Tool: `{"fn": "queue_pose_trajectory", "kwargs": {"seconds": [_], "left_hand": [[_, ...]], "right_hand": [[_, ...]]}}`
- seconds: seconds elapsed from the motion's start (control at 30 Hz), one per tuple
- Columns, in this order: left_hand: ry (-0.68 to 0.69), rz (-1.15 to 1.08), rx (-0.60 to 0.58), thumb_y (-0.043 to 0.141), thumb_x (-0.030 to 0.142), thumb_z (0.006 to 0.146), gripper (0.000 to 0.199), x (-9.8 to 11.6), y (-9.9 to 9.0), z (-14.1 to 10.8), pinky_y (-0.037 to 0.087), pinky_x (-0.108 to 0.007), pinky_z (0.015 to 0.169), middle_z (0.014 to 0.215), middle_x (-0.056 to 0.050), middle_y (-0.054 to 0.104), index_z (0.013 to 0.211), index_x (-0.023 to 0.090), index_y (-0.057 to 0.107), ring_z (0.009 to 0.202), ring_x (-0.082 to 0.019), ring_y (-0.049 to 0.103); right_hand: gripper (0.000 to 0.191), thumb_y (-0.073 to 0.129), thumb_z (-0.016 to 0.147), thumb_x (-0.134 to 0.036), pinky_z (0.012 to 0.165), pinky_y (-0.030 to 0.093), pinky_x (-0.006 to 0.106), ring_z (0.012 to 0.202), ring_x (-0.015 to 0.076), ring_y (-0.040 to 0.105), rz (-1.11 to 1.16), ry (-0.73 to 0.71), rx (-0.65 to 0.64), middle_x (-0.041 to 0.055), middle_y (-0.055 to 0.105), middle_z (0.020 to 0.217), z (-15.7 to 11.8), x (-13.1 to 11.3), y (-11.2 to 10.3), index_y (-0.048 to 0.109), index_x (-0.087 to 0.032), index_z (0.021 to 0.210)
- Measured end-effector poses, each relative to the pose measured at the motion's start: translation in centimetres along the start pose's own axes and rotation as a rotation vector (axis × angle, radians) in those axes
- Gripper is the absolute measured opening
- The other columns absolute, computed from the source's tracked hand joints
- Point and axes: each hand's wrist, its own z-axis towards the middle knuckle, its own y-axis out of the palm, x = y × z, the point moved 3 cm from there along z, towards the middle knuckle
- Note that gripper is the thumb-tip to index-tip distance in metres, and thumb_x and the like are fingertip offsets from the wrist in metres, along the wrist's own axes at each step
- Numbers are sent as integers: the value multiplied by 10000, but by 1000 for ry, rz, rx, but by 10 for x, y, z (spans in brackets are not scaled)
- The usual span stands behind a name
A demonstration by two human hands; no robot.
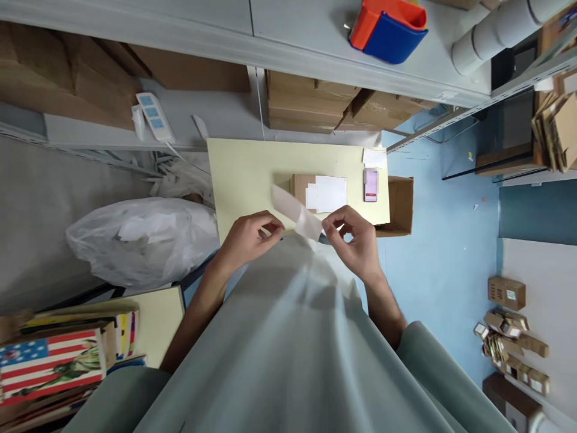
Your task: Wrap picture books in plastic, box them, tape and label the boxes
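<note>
A pale, translucent strip (297, 213) is pinched at its right end by my right hand (356, 240), thumb against fingers. My left hand (252, 237) is curled beside the strip, its thumb and index fingertip together; whatever it pinches, if anything, is too small to make out. Just beyond the hands, a small brown box (303, 185) rests on the cream table (252, 168), partly covered by white labels (331, 193). A phone (370, 184) with a pink screen lies at the table's right end, below a white paper (374, 158).
An open carton (401, 205) stands off the table's right end. At left are a clear plastic bag (144, 240) and stacked books (54, 361). A shelf (297, 42) crosses above, bearing a red-and-blue holder (388, 30); a power strip (155, 117) sits lower.
</note>
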Motion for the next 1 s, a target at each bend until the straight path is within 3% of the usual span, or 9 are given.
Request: {"fn": "queue_pose_trajectory", "kwargs": {"seconds": [0.13, 0.23, 0.33, 0.47, 0.57, 0.63, 0.7, 0.8, 1.0], "left_hand": [[-219, -29, 113, 731, 531, 869, 317, -67, -19, 3, 608, -315, 704, 879, -72, 813, 855, 218, 775, 822, -233, 766], [-332, -193, 163, 746, 688, 857, 499, -80, -39, 0, 620, -332, 690, 878, -101, 817, 950, 201, 800, 851, -264, 787], [-281, -334, 109, 741, 760, 886, 620, -51, -52, -4, 634, -340, 728, 1064, -141, 841, 1133, 196, 813, 972, -290, 805], [-156, -477, -50, 789, 755, 867, 692, 6, -47, -5, 633, -342, 758, 1282, -160, 809, 1302, 217, 786, 1049, -310, 802], [-142, -471, -23, 833, 683, 856, 543, 27, -36, -3, 597, -306, 689, 1126, -109, 826, 1140, 220, 811, 905, -254, 788], [-170, -440, 53, 813, 634, 885, 431, 24, -31, 1, 551, -281, 623, 926, -68, 796, 971, 212, 792, 782, -210, 744], [-193, -414, 130, 799, 595, 888, 385, 8, -31, 6, 512, -268, 590, 846, -50, 757, 879, 212, 761, 754, -195, 711], [-237, -331, 257, 804, 533, 837, 325, -35, -44, 14, 493, -264, 609, 902, -56, 764, 851, 213, 752, 802, -193, 681], [-466, -25, 500, 717, 414, 852, 227, -147, -113, 16, 487, -282, 675, 786, -12, 719, 893, 191, 719, 742, -179, 640]], "right_hand": [[255, 735, 1020, -460, 630, 519, 303, 757, 156, 672, 80, 49, 92, 6, 707, 880, 2, 3, 1, 703, -246, 885], [282, 761, 1003, -497, 621, 511, 305, 743, 156, 672, 115, 77, 89, 6, 706, 881, 5, 3, 7, 710, -247, 881], [316, 759, 997, -538, 628, 526, 313, 728, 156, 673, 136, 83, 32, 9, 709, 885, 9, -3, 21, 711, -247, 884], [352, 738, 1005, -580, 636, 537, 319, 745, 163, 676, 124, 81, -47, 19, 712, 898, 13, -12, 41, 716, -247, 893], [378, 723, 1007, -613, 645, 550, 327, 752, 166, 671, 105, 75, -87, 24, 714, 912, 17, -16, 53, 721, -249, 905], [390, 719, 1006, -625, 648, 557, 330, 752, 168, 670, 104, 69, -97, 24, 711, 911, 19, -16, 57, 719, -249, 903], [394, 720, 1004, -626, 640, 555, 328, 747, 170, 669, 106, 73, -87, 24, 705, 897, 22, -15, 59, 714, -247, 897], [396, 726, 1000, -626, 630, 550, 325, 740, 173, 669, 100, 98, -59, 23, 698, 878, 24, -13, 59, 708, -245, 893], [413, 747, 980, -640, 623, 545, 318, 690, 163, 662, 159, 128, -73, 5, 675, 816, 27, -11, 61, 691, -245, 873]]}}
